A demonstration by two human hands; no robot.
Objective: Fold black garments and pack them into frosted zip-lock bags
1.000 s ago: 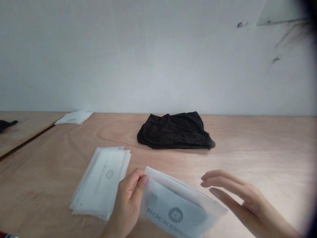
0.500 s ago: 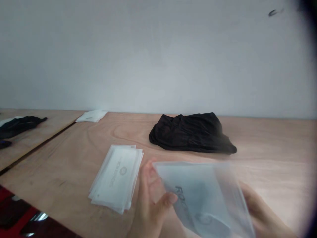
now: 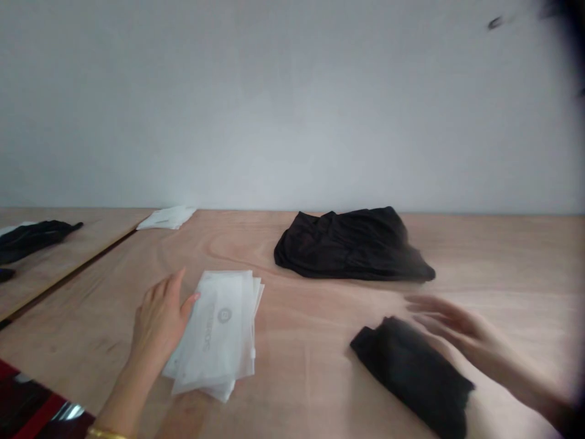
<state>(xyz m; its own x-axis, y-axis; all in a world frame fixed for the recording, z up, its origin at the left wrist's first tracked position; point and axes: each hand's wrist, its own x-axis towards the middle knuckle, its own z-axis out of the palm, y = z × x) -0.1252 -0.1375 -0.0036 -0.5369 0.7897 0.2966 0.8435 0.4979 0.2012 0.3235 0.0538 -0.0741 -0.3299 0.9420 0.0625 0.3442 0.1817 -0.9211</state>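
My left hand point(image 3: 162, 311) is open at the left edge of a stack of translucent zip bags point(image 3: 214, 335), its thumb tip over or against the edge. Grey lettering and a round logo show on the top bag, and the bags lie unevenly fanned. On the right, a folded black cloth point(image 3: 411, 372) rests on the table at a slant. Just above and beside its right side is my right hand point(image 3: 457, 326), blurred, with fingers stretched out and nothing seen in them. Whether it touches the cloth I cannot tell.
A larger heap of black fabric point(image 3: 351, 244) lies at the back of the wooden table point(image 3: 301, 341). White sheets or bags point(image 3: 167, 217) sit near the wall. Across a gap in the boards, black fabric point(image 3: 39, 235) lies far left. A red and dark shiny surface shows lower left.
The translucent bag is out of my hands, and the stack's top bags lie differently. My left hand has moved left to the stack. The folded black cloth now shows below my right hand.
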